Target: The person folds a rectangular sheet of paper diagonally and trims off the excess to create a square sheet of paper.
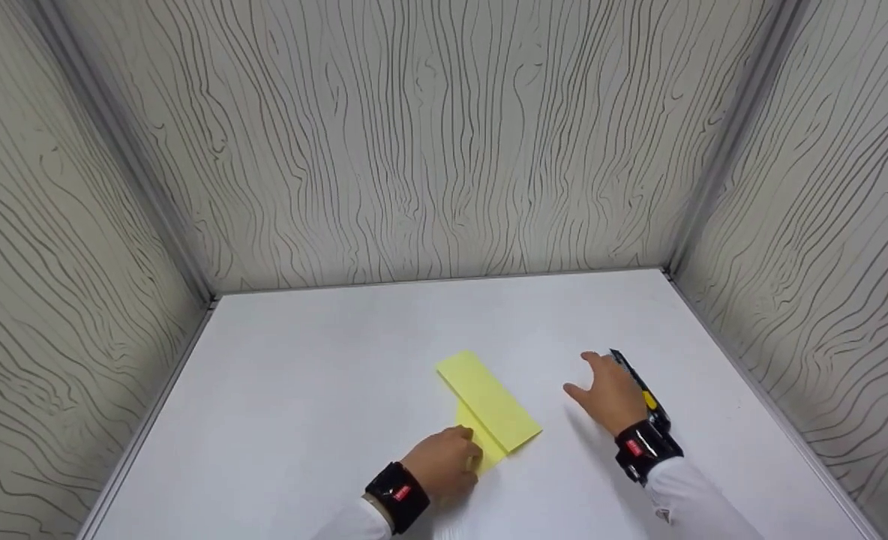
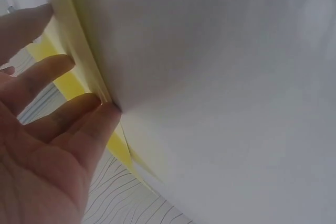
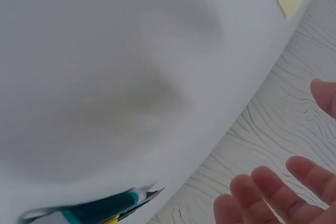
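Observation:
A folded sheet of yellow paper (image 1: 493, 401) lies slanted on the white table, its upper flap doubled over a lower part. My left hand (image 1: 442, 461) is at the paper's lower left edge. In the left wrist view, thumb and fingertip meet at the edge of the yellow paper (image 2: 86, 51), pinching it. To the right, my right hand (image 1: 615, 394) is held above the table with thumb and fingers apart, holding nothing. Beside and partly behind it lies a long black object with a yellow part (image 1: 649, 400). The right wrist view also shows a dark teal tube-like item (image 3: 100, 209) there.
The white table (image 1: 301, 375) ends at a patterned back wall (image 1: 414, 150). Patterned panels (image 1: 826, 225) and grey metal posts (image 1: 736, 135) close in the sides.

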Available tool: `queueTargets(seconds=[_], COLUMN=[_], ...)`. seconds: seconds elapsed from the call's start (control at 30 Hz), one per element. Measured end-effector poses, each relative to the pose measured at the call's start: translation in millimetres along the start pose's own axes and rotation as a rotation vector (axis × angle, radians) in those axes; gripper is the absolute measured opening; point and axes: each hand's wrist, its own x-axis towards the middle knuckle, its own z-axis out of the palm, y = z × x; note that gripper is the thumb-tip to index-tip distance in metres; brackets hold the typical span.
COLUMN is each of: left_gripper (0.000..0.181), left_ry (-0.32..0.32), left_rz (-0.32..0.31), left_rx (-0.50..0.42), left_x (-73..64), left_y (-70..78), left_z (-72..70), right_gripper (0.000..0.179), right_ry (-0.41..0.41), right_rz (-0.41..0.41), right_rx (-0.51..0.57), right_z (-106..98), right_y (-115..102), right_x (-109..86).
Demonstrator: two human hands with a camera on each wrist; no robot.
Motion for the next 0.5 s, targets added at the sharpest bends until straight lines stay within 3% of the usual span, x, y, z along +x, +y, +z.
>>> queueTargets(seconds=[0.17,0.5], left_gripper=[0.012,0.011], left_ry=[0.012,-0.011], left_rz=[0.009,0.002], left_rx=[-0.002,-0.019], left_x=[-0.5,4.0], left_y=[-0.9,-5.8], left_z=[1.7,6.2], right_gripper=[0.071,0.075], right_ry=[0.007,-0.136], right_rz=[0.023,0.177], right_rx=[-0.093,-0.151], right_z=[-8.0,-18.4], right_y=[22.9,66.3], right_x=[4.1,5.5])
